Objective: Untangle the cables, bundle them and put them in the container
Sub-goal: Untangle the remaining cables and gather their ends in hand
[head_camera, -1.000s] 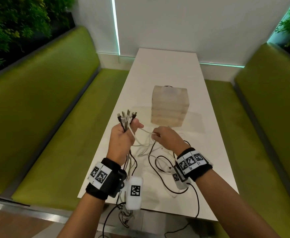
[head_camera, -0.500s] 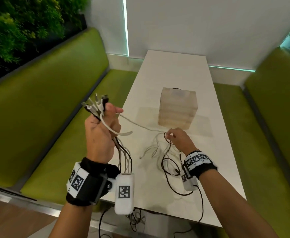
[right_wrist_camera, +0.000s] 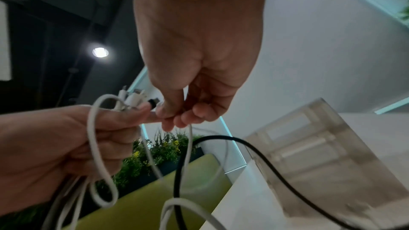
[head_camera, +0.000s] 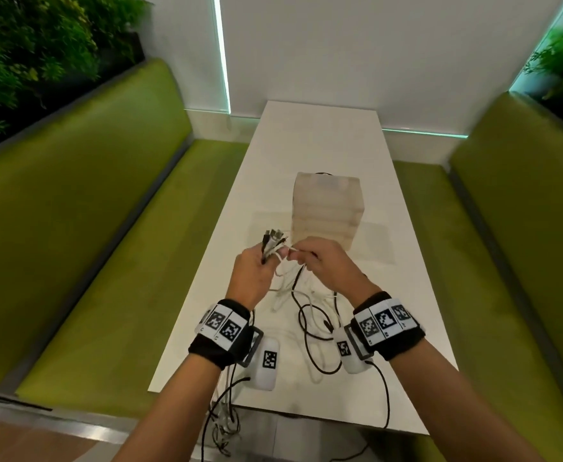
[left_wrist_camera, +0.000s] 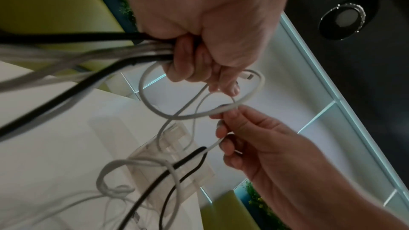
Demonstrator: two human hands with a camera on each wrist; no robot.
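Observation:
My left hand [head_camera: 257,265] grips a bunch of white and black cables, and their plug ends [head_camera: 273,238] fan out above the fist. In the left wrist view the same fist [left_wrist_camera: 199,62] holds the cable bunch [left_wrist_camera: 88,53]. My right hand [head_camera: 320,261] sits right beside it and pinches a thin white cable [left_wrist_camera: 221,111] between thumb and fingertips [right_wrist_camera: 168,111]. Loose white and black cable loops [head_camera: 310,315] hang from both hands onto the white table [head_camera: 390,295]. The translucent container [head_camera: 326,208] stands upright just beyond the hands.
Green benches [head_camera: 90,245] run along both sides of the narrow table, with another bench [head_camera: 506,261] on the right. Cable tails [head_camera: 223,425] drop over the near table edge toward the floor. Plants [head_camera: 23,45] stand behind the left bench.
My left hand has swung back from the left, over the bench, to the table's middle. My right hand has risen from the cable pile to meet it, holding a white cable.

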